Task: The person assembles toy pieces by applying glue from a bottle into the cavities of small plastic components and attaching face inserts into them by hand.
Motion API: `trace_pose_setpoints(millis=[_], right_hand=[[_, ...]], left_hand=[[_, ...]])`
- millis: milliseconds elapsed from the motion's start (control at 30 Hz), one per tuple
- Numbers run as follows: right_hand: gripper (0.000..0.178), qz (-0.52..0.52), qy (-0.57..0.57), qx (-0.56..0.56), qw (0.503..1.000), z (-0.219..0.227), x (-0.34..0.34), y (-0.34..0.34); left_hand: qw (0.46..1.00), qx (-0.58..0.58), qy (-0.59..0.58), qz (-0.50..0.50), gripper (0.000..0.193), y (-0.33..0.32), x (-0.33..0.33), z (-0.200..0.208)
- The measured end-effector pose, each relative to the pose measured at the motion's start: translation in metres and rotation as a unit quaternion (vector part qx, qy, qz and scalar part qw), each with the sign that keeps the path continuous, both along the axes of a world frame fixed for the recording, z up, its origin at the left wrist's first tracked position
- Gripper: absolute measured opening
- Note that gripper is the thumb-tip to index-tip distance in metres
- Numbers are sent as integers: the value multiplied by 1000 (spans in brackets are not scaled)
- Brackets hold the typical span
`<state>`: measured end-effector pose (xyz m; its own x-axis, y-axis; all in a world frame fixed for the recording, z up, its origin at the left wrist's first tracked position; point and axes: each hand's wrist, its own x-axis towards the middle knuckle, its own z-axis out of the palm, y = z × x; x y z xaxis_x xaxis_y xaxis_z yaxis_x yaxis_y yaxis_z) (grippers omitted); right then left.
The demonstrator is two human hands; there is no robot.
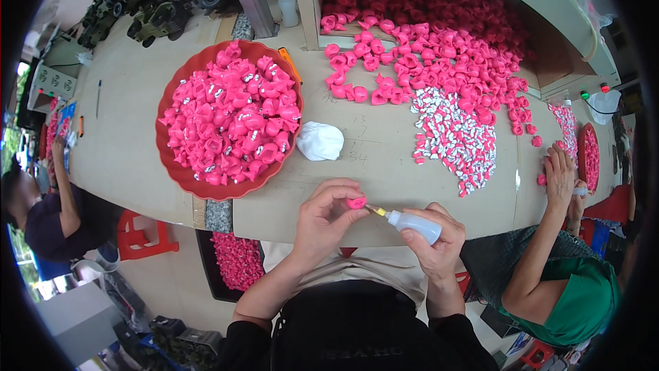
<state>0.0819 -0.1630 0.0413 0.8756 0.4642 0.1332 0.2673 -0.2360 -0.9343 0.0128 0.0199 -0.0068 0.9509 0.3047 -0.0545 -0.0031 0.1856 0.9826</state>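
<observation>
Close to the table's front edge, my left hand point(325, 214) pinches a small pink hollow plastic part point(356, 203) between thumb and fingers. From the right, my right hand point(436, 239) grips a translucent squeeze bottle point(416, 226) tilted on its side. The bottle's thin yellowish nozzle point(377, 210) points left and meets or nearly meets the pink part; whether they touch I cannot tell. Beyond my hands lies a crumpled white cloth bundle point(320, 141). A red scalloped bowl point(180, 173) to the left is heaped with pink parts, several showing white pieces.
Loose pink parts point(439, 55) spill from a bin at the back right, beside a pile of small white-and-pink pieces point(456, 139). An orange cutter point(290, 64) rests by the bowl. Another squeeze bottle point(287, 6) stands behind. Co-workers sit at left point(51, 223) and right point(566, 288).
</observation>
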Motion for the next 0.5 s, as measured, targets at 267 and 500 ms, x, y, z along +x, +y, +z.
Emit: trace_pose_setpoints(millis=[267, 500], right_hand=[[36, -84, 149, 106, 980, -16, 11, 14], [29, -48, -17, -13, 999, -35, 19, 41]], left_hand=[[999, 32, -14, 12, 26, -2, -5, -2], [1000, 20, 24, -4, 28, -5, -22, 2]])
